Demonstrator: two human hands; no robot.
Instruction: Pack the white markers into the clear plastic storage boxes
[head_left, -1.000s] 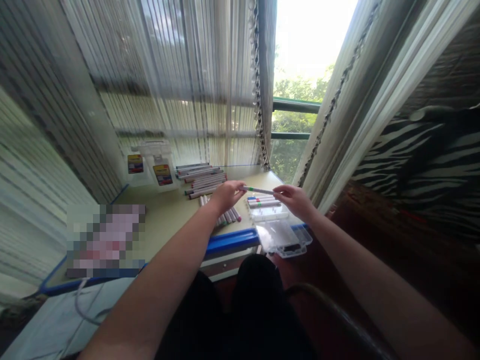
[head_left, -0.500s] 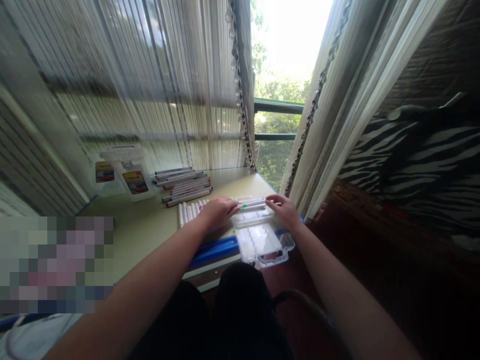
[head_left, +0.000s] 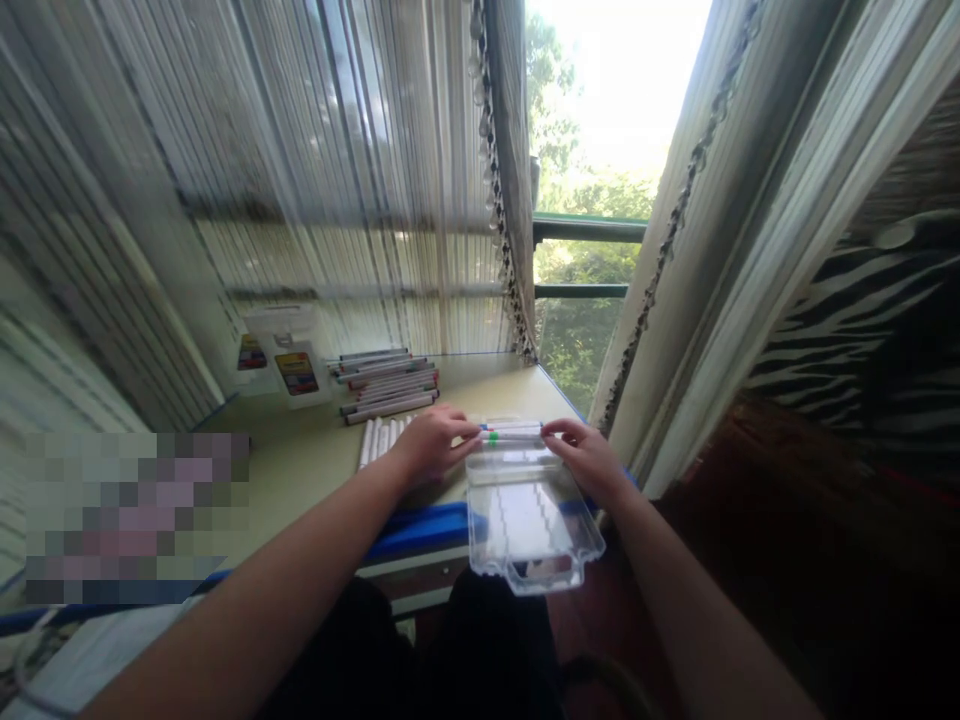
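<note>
A clear plastic case (head_left: 536, 515) lies open at the table's front edge, its lid with a handle hanging over the edge toward my lap. White markers (head_left: 517, 433) with coloured marks lie crosswise in its far part. My left hand (head_left: 439, 440) is closed at the left end of one marker, and my right hand (head_left: 589, 460) pinches at the right end. A row of white markers (head_left: 379, 440) lies side by side just left of my left hand, partly hidden by it. Farther back is a loose pile of markers (head_left: 390, 383) with dark, red and green ends.
Two clear cases with labels (head_left: 296, 375) stand upright at the back left of the pale table (head_left: 300, 465). A blue edge strip (head_left: 420, 530) runs along the front. String curtains (head_left: 420, 150) hang behind, beside an open window with green rails (head_left: 592, 230).
The view has shifted, so the table sits slightly lower and further right. The case's lid now shows more fully, stretching lower toward my lap. Both hands stay at the marker's ends.
</note>
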